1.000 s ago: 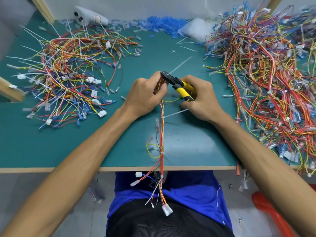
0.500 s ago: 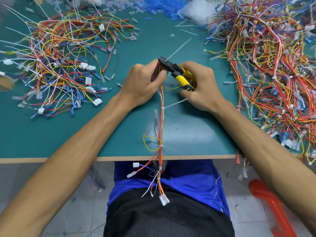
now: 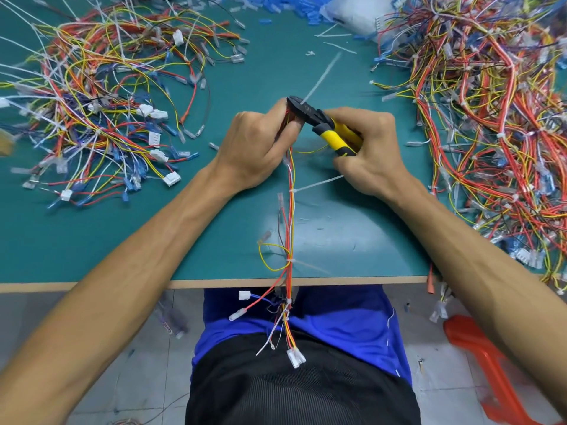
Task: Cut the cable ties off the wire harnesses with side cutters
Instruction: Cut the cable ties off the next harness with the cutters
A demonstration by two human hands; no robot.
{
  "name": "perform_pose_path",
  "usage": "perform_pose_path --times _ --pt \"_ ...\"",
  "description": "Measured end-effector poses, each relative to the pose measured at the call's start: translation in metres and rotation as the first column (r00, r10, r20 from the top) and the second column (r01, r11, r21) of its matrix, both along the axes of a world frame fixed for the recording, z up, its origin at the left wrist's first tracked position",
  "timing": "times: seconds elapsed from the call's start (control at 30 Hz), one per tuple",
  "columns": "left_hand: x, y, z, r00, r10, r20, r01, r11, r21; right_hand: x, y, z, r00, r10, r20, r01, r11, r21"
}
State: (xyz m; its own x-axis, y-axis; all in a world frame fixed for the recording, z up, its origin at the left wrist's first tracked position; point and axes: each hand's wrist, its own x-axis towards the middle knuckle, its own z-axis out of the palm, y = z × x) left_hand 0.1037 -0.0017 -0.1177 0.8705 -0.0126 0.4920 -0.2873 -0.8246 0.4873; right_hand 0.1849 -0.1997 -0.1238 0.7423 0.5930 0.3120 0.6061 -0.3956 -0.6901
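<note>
My side cutters point(image 3: 310, 113) point away-left, nose at the cable tie point(image 3: 319, 76).
Right hand point(image 3: 371, 151) grips the handles, left hand point(image 3: 257, 148) pinches the wire harness point(image 3: 290, 216) running toward me; unchanged since before.

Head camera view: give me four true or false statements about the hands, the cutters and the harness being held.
1. The right hand grips the yellow-handled side cutters. True.
2. The left hand lies flat on the green table top. False: it grips the red, orange and yellow wire harness.
3. The harness hangs over the table top's front edge. True.
4. Nothing is tied round the harness. False: a white plastic cable tie circles it below the hands.
</note>
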Motion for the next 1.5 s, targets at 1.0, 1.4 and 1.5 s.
perform_pose_path --times 1.0,1.4,1.5 --pt "0.002 0.005 -0.004 0.996 -0.067 0.055 0.07 0.996 -0.055 -0.006 0.002 0.001 0.965 -0.072 0.251 0.105 0.987 -0.122" --pt "0.006 0.007 -0.006 0.999 -0.038 0.029 0.04 0.996 -0.074 0.001 0.007 -0.008 0.961 -0.04 0.274 0.066 0.994 -0.085" --pt "0.008 0.007 -0.008 0.999 -0.044 0.019 0.045 0.999 -0.026 0.003 0.006 -0.006 0.962 -0.05 0.27 0.069 0.995 -0.065"
